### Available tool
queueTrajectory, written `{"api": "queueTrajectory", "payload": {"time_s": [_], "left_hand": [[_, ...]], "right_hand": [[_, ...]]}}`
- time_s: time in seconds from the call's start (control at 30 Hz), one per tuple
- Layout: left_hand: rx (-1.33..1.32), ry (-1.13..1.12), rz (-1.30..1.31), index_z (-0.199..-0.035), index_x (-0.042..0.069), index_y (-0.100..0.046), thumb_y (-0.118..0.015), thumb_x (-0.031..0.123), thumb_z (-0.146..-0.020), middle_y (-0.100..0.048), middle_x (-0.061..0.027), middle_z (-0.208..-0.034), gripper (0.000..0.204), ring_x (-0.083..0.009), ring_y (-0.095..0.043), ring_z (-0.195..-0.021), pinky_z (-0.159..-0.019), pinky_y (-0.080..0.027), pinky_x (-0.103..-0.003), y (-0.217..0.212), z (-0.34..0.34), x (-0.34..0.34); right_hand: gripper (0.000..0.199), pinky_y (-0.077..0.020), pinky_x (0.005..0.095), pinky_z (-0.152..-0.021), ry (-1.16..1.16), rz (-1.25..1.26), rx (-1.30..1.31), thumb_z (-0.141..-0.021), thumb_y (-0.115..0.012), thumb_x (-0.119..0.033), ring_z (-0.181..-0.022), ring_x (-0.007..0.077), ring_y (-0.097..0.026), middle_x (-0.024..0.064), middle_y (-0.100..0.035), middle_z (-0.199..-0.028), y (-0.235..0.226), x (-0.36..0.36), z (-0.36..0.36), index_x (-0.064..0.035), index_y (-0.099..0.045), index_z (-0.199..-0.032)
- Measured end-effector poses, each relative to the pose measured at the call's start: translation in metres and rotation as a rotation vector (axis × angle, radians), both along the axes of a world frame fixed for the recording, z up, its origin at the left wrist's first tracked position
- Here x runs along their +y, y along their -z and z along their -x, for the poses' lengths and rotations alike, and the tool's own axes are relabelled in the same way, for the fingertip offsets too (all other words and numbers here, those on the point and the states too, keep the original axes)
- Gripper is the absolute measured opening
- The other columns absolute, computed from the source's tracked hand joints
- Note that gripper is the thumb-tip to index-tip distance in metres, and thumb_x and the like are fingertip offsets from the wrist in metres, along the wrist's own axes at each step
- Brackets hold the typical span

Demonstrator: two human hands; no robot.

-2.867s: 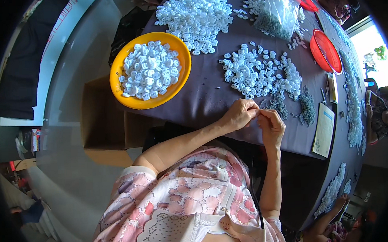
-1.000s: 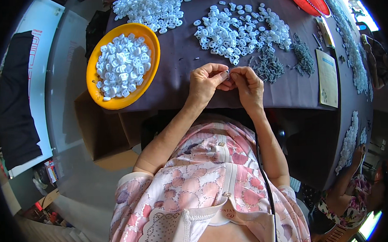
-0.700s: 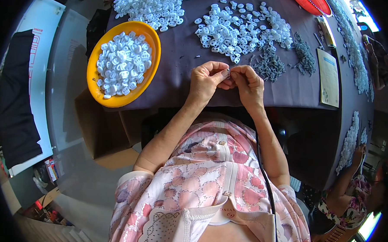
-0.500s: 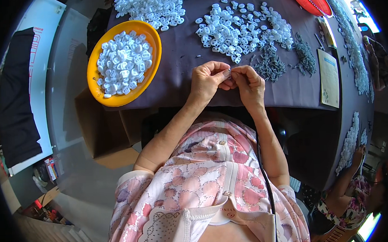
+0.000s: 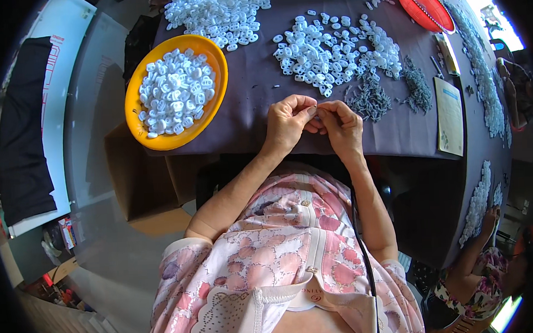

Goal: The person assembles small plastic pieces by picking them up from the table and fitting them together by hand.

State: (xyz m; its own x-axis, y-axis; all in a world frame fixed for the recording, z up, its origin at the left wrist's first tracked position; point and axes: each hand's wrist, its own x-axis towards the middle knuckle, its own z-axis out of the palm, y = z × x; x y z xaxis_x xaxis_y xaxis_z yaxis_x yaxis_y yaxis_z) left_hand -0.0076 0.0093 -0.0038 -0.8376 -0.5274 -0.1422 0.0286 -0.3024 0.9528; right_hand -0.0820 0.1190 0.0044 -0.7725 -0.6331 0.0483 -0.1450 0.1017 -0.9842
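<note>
My left hand [image 5: 287,125] and my right hand [image 5: 343,128] meet just above the table's near edge, fingertips pinched together. Whatever sits between them is mostly covered by the fingers and too small to name. Just beyond lies a loose pile of small white plastic pieces with holes [image 5: 312,54]. Closest to my right hand is a heap of tiny grey spring-like parts [image 5: 369,101], with a second grey heap [image 5: 416,89] to its right. Off to the left, a yellow-orange bowl [image 5: 133,116] holds many white pieces [image 5: 177,93].
The table wears a dark cloth [image 5: 246,99]. More white pieces [image 5: 218,17] lie at the back left, near a red basket [image 5: 420,8] at the back right. A booklet [image 5: 449,120] rests by the right edge. Below the bowl stands a cardboard box [image 5: 137,178]. Another person [image 5: 473,270] sits far right.
Both hands stay pinched together, with slight finger movement. The small pale thing glimpsed between the fingertips is now more covered. The tabletop scene sits a little lower in the view.
</note>
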Motion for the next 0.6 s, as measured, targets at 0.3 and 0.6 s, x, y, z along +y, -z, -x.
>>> {"api": "queueTrajectory", "payload": {"time_s": [0.3, 0.6], "left_hand": [[0.007, 0.013, 0.008, -0.090, -0.002, -0.060, -0.057, 0.003, -0.085, -0.063, -0.0066, -0.073, 0.007, -0.0123, -0.063, -0.060, -0.054, -0.053, -0.023, -0.0018, -0.0031, -0.0036], [-0.034, 0.053, 0.022, -0.089, -0.002, -0.060, -0.058, 0.002, -0.084, -0.064, -0.0072, -0.073, 0.007, -0.0133, -0.063, -0.061, -0.054, -0.053, -0.023, -0.0046, -0.0003, -0.0022]], "right_hand": [[0.003, -0.0442, 0.0195, -0.049, -0.043, 0.030, 0.109, -0.081, -0.058, 0.003, -0.064, 0.0061, -0.054, 0.0026, -0.058, -0.078, 0.0021, -0.0016, 0.0037, 0.0016, -0.058, -0.083], [0.003, -0.0447, 0.0191, -0.050, -0.060, -0.025, -0.012, -0.082, -0.058, 0.000, -0.062, 0.0050, -0.054, 0.0010, -0.060, -0.080, 0.0081, 0.0046, 0.0077, -0.0010, -0.061, -0.084]]}}
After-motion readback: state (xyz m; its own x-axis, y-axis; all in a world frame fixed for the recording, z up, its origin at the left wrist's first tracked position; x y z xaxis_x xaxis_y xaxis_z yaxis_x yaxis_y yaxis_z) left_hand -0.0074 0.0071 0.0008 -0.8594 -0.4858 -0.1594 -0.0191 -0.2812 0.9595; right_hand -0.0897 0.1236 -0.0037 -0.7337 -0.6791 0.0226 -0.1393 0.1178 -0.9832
